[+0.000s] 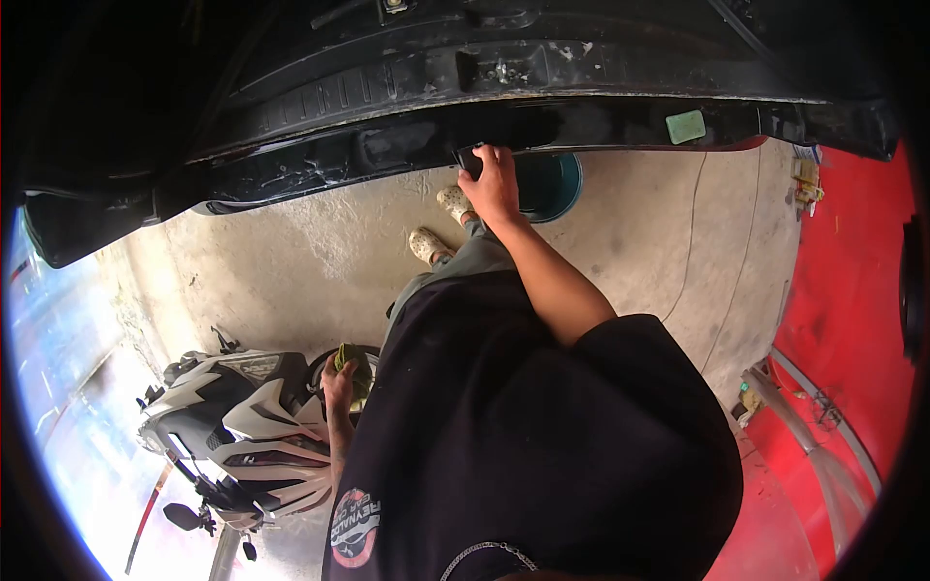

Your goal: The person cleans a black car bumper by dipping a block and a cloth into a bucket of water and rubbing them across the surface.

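My right hand (494, 184) is closed round a small black piece that looks like sandpaper (469, 160), at the lower edge of a black car bumper (407, 140). The bumper is glossy, with wet-looking streaks on its left part. Down at my left side, my left hand (339, 382) grips a yellow-green cloth (360, 373). On the bumper, to the right of my right hand, lies a green rectangular pad (685, 127). A teal basin (562, 189) stands on the floor below the bumper, partly hidden by it and by my right hand.
A white and black motorcycle (262, 416) is close on my left. The concrete floor (620, 252) has a wet patch at left and thin cables (693, 237) at right. A red surface (852, 290) and a metal stand (814, 436) are on the right.
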Available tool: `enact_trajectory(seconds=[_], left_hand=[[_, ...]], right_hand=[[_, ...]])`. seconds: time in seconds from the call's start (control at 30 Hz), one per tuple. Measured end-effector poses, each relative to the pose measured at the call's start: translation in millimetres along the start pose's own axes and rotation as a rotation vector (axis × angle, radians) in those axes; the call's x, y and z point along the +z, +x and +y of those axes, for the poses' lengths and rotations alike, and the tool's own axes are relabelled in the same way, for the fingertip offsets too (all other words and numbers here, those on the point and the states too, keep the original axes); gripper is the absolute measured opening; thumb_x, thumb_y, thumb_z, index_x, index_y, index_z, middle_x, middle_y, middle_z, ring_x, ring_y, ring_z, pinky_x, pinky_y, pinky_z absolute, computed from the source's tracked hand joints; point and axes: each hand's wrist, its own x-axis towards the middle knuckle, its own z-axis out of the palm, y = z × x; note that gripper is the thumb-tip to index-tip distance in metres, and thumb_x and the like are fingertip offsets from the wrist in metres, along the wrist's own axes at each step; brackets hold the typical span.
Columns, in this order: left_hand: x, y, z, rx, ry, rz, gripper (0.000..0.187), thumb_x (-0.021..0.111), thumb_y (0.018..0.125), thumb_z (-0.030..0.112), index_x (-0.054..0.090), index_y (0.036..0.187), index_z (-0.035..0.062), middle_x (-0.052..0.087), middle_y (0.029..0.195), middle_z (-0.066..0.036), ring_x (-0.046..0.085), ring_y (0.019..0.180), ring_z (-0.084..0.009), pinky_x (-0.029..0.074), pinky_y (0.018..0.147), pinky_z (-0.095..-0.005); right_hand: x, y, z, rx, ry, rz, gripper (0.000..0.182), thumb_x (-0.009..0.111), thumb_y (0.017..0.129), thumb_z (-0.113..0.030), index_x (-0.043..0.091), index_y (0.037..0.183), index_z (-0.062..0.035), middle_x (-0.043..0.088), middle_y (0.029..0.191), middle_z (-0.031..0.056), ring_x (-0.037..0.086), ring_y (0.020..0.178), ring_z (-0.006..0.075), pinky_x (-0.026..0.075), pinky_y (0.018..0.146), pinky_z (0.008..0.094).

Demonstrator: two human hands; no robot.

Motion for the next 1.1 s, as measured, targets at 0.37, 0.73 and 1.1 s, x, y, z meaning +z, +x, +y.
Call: enact_trajectory(seconds=[0.37, 0.73, 1.1], left_hand=[[2.3, 3.3, 14.6, 0.021, 0.144, 0.022, 0.049, 0.074, 0.081, 0.023, 0.066, 0.124, 0.0004, 0.073, 0.105, -0.013, 0.070, 0.092, -0.0220, 0.054, 0.085, -0.0339], [9.6, 1.0, 23.3, -0.001, 0.081, -0.002, 0.045, 0.073, 0.082, 0.017, 0.065, 0.123, -0.0013, 0.072, 0.100, -0.011, 0.068, 0.088, -0.0202, 0.054, 0.080, -0.0329], [2.5, 4.5, 27.3, -0.028, 0.109, -0.011, 0.045, 0.073, 0.083, 0.021, 0.066, 0.122, 0.0001, 0.072, 0.100, -0.011, 0.068, 0.088, -0.0193, 0.054, 0.080, -0.0334]], right_hand=[[0.9, 6.7, 19.5, -0.063, -0.032, 0.074, 0.044, 0.080, 0.076, -0.017, 0.061, 0.115, -0.0090, 0.058, 0.113, 0.0185, 0.058, 0.109, 0.0371, 0.054, 0.089, 0.0455], [-14.1, 4.5, 30.1, -0.038, -0.061, 0.090, 0.045, 0.080, 0.076, -0.015, 0.060, 0.117, -0.0090, 0.057, 0.114, 0.0189, 0.057, 0.107, 0.0385, 0.053, 0.089, 0.0470], [-23.4, 14.7, 44.1, -0.067, -0.095, 0.128, 0.046, 0.081, 0.075, -0.014, 0.061, 0.116, -0.0081, 0.057, 0.113, 0.0195, 0.056, 0.107, 0.0394, 0.051, 0.092, 0.0483]])
